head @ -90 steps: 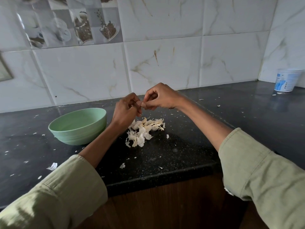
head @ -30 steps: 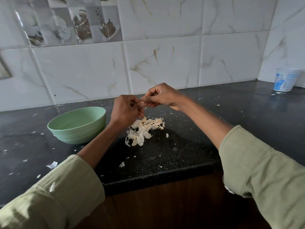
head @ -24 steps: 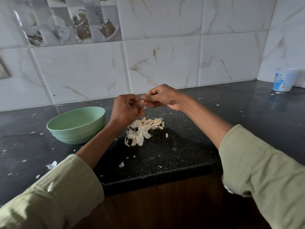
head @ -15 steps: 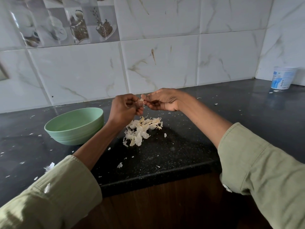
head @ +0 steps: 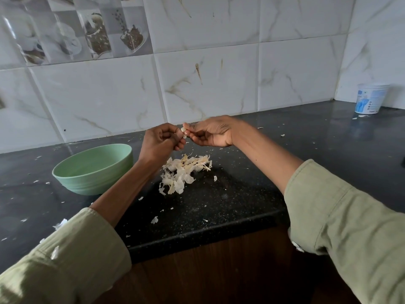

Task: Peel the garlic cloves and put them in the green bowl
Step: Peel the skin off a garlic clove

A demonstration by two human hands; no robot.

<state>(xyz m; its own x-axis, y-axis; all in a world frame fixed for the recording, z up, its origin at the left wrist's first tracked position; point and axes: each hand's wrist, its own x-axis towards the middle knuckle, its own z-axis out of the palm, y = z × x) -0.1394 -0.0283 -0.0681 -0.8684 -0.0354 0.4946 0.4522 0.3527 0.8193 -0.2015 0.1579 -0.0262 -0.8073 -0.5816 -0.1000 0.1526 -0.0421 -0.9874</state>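
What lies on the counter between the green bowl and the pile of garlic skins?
In the head view, the left forearm crosses above the dark counter between the green bowl and the pile of garlic skins.

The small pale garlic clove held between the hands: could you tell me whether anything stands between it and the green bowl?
Only the left hand itself lies between the small pale garlic clove and the round green bowl; nothing else visible does.

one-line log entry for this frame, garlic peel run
phase: peeling | garlic clove pinched between left hand and right hand | green bowl left of peel pile
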